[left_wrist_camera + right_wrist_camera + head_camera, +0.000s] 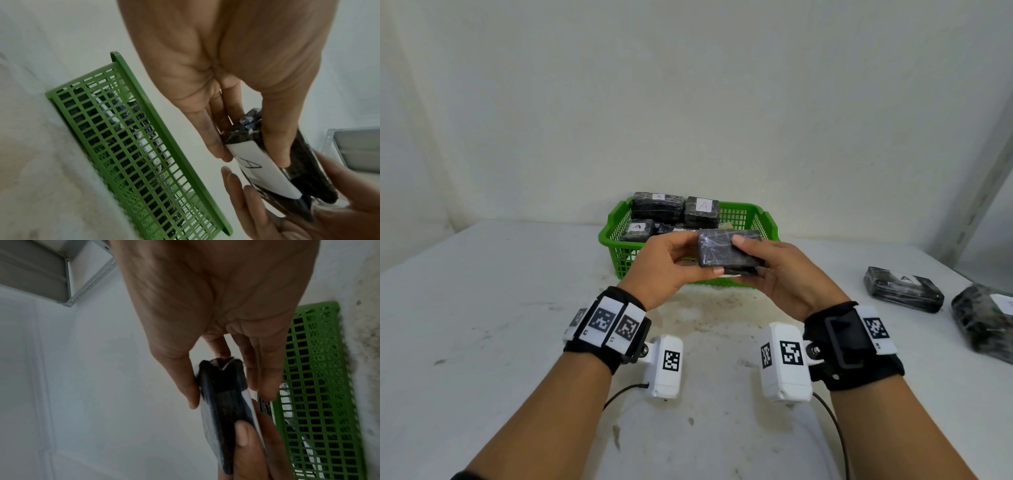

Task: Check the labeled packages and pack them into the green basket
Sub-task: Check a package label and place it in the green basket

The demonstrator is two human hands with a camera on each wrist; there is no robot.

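A black plastic-wrapped package (727,253) is held in the air just in front of the green basket (619,255), gripped from both ends. My left hand (671,263) pinches its left end between thumb and fingers, and my right hand (774,270) pinches its right end. The left wrist view shows the package's white label (265,168) with a hand-drawn letter A on the underside. In the right wrist view the package (224,404) is seen edge-on between fingers and thumb. Several labeled packages (702,211) lie in the basket.
Two more wrapped packages lie on the white table at the right, one (904,288) showing an A label and another (984,317) at the frame edge. A white wall rises close behind the basket. A grey metal frame (983,178) stands at the far right.
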